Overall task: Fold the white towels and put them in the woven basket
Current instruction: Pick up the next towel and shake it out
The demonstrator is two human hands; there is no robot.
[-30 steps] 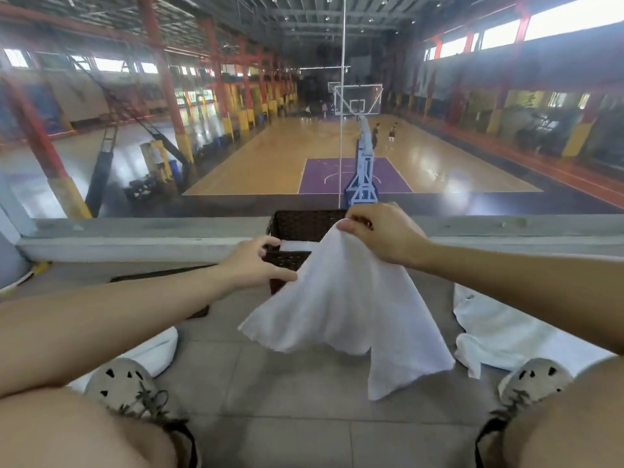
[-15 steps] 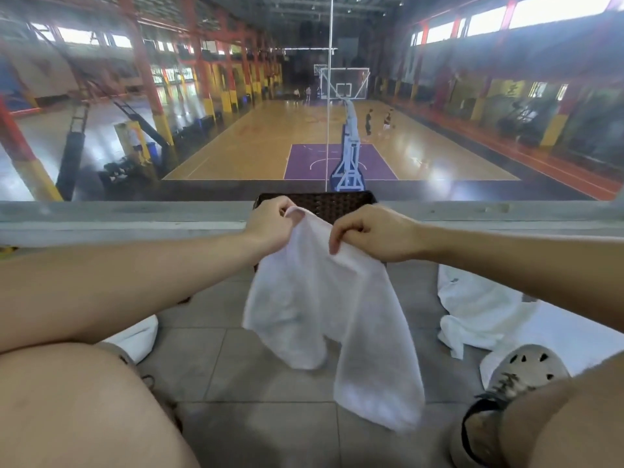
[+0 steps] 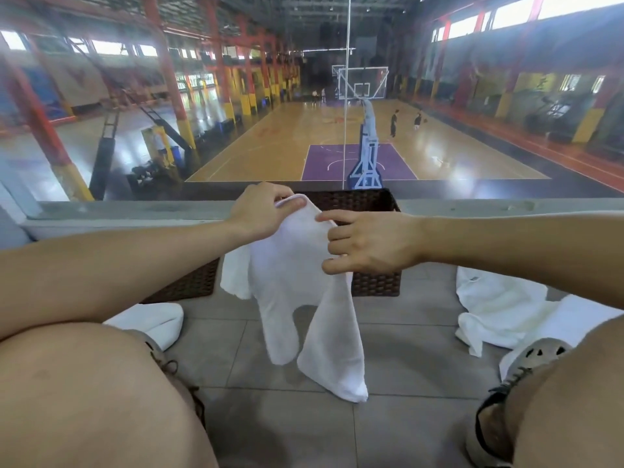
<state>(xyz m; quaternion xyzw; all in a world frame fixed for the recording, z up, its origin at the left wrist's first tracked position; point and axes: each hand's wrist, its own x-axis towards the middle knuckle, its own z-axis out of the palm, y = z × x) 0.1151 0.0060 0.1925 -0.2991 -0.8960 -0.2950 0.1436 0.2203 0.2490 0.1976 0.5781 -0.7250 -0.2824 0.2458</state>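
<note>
White, light and floppy, the towel (image 3: 304,285) is held up in front of the woven basket (image 3: 358,199), pinched at a top corner by the left hand (image 3: 261,212) and only touched by the spread right hand (image 3: 371,244); its corners are likely best gripped.

basketball court (image 3: 287,143), hoop stand (image 3: 367,160), tiled floor (image 3: 270,420)

Straight ahead, blocked by the basket (image 3: 374,282) standing against the ledge (image 3: 135,211), with glass (image 3: 347,146) just behind. Across the basket's near side, curtained by a towel (image 3: 304,298) pinched in the left hand (image 3: 263,211), right hand (image 3: 368,244) spread against it. Open over bare floor (image 3: 405,332) between the knees. Hemmed right by loose towels (image 3: 499,309) and a shoe (image 3: 533,352), left by a folded towel (image 3: 152,319).
</note>
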